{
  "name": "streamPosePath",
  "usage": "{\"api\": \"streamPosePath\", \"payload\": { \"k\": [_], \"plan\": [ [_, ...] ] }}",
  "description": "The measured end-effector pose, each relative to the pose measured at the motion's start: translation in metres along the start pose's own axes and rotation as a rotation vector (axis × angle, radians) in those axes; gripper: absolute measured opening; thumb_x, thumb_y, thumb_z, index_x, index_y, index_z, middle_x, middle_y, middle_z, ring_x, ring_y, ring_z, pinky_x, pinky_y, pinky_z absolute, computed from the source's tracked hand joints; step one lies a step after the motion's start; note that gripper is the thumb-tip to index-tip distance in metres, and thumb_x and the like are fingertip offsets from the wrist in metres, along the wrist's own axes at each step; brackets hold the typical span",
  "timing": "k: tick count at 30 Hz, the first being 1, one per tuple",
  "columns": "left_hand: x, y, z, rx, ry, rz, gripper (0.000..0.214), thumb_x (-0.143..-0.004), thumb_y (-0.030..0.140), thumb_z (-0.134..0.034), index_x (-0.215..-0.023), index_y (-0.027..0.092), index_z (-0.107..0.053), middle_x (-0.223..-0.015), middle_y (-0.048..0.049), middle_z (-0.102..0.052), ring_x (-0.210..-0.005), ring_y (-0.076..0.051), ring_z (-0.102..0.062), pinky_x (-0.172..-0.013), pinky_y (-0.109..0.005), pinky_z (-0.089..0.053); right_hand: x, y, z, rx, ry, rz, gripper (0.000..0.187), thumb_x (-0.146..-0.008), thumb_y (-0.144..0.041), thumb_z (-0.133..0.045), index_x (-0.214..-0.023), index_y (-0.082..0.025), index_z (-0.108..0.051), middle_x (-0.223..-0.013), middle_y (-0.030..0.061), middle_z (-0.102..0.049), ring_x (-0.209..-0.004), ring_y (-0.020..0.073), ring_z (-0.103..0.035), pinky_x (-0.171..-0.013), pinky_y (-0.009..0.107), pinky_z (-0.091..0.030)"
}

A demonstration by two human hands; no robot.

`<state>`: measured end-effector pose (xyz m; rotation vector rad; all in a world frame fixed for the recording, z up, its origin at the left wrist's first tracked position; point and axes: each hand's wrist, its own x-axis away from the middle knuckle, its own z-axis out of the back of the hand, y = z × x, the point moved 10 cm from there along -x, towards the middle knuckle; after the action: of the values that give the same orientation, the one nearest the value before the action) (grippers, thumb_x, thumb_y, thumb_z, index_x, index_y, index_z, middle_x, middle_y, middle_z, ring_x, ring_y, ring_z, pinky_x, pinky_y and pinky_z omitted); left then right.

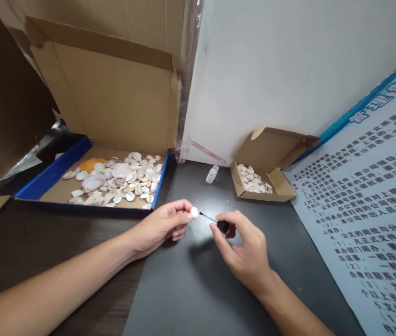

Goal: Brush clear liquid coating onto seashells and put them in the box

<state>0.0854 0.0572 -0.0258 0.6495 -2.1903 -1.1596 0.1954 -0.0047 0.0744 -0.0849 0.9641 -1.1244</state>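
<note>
Between thumb and forefinger, my left hand (164, 224) pinches a small white seashell (194, 213). My right hand (245, 242) grips the black cap of a small brush (222, 226). The brush's thin stem points left, and its dark tip is close to the shell's right edge; whether they touch I cannot tell. Behind the hands a small clear glass bottle (212, 174) with a white label stands uncapped on the dark grey mat (198, 289).
A blue-edged cardboard box (52, 175) with its lid up holds many shells (128, 179) and an orange piece (93, 164) at left. At right, a smaller open box (283, 186) holds pale shells (253, 179). A printed board (369, 186) leans along the right side.
</note>
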Motion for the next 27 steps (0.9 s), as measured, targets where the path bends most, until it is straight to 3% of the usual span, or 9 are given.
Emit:
{"api": "streamPosePath", "payload": {
  "k": [8, 14, 19, 23, 27],
  "plan": [
    [0.0, 0.005, -0.004, -0.057, -0.016, -0.061, 0.024, -0.082, 0.034, -0.069, -0.087, 0.017, -0.054, -0.059, 0.0084, -0.038, -0.049, -0.004, -0.03, -0.049, -0.021, -0.025, 0.005, -0.009, 0.007, -0.181, 0.071, 0.086, 0.02, -0.086, -0.01, -0.062, -0.101, -0.021, -0.055, -0.074, -0.0018, -0.057, -0.059, 0.0106, -0.05, -0.057, 0.024, -0.045],
    [0.001, 0.005, -0.006, -0.056, -0.018, -0.047, 0.023, -0.082, 0.034, -0.068, -0.085, 0.017, -0.052, -0.057, 0.0086, -0.038, -0.048, -0.004, -0.03, -0.049, -0.02, -0.026, 0.002, 0.001, 0.003, -0.031, 0.025, -0.003, 0.012, -0.087, -0.014, -0.062, -0.096, -0.02, -0.056, -0.069, -0.003, -0.053, -0.056, 0.0097, -0.049, -0.055, 0.023, -0.042],
    [0.001, 0.004, -0.008, -0.057, -0.026, -0.042, 0.023, -0.082, 0.034, -0.067, -0.083, 0.018, -0.051, -0.054, 0.009, -0.035, -0.048, -0.005, -0.029, -0.049, -0.02, -0.026, 0.003, -0.004, -0.002, -0.079, -0.024, 0.049, 0.011, -0.088, -0.016, -0.062, -0.096, -0.02, -0.056, -0.071, -0.0028, -0.055, -0.057, 0.0093, -0.051, -0.056, 0.022, -0.043],
    [0.001, 0.005, -0.007, -0.051, -0.017, -0.032, 0.024, -0.082, 0.035, -0.067, -0.082, 0.018, -0.05, -0.055, 0.0092, -0.034, -0.048, -0.005, -0.028, -0.048, -0.02, -0.025, 0.001, 0.008, 0.001, 0.03, 0.01, -0.049, 0.006, -0.088, -0.02, -0.061, -0.089, -0.019, -0.056, -0.066, -0.0037, -0.053, -0.054, 0.0095, -0.049, -0.056, 0.022, -0.041],
    [0.005, 0.006, -0.012, -0.071, -0.061, -0.038, 0.023, -0.079, 0.033, -0.07, -0.084, 0.017, -0.054, -0.061, 0.006, -0.044, -0.052, -0.006, -0.039, -0.051, -0.02, -0.032, -0.001, 0.014, 0.0, 0.051, 0.013, -0.072, 0.005, -0.089, -0.022, -0.061, -0.09, -0.019, -0.057, -0.069, -0.0026, -0.056, -0.055, 0.0098, -0.051, -0.056, 0.022, -0.042]
  ]
}}
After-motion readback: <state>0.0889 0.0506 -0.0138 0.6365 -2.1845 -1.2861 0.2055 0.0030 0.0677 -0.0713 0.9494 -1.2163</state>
